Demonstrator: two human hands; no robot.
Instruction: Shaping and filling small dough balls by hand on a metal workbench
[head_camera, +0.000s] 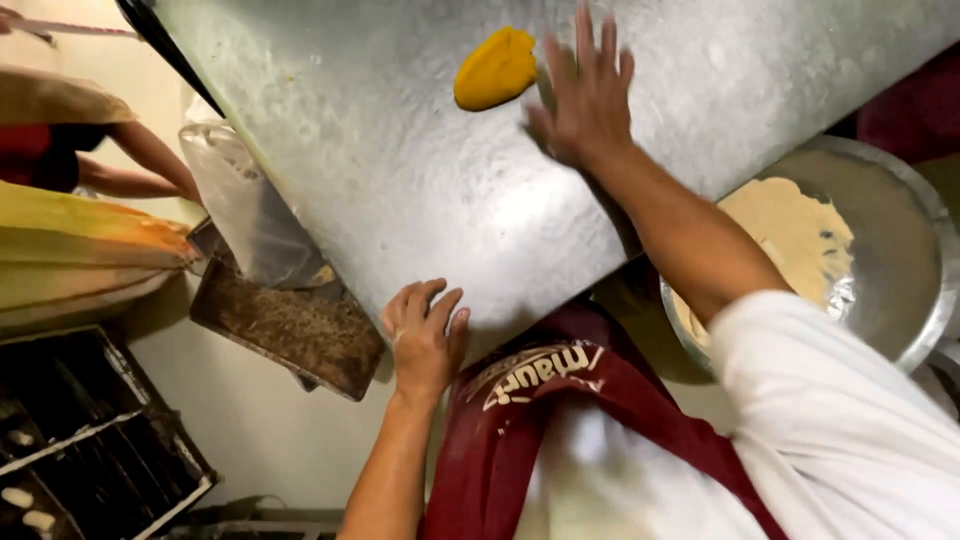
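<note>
My right hand (585, 95) lies flat on the steel tabletop (420, 170), fingers spread wide and holding nothing, just right of a yellow dough lump (495, 68) at the far side; I cannot tell whether they touch. My left hand (425, 340) rests on the tabletop's near edge, fingers loosely curled, its grip empty. A metal bowl (900, 270) of pale dough (790, 235) sits at the right. Left of the tabletop are a crumb-covered tray (290, 330) and another person's arm (140, 165).
</note>
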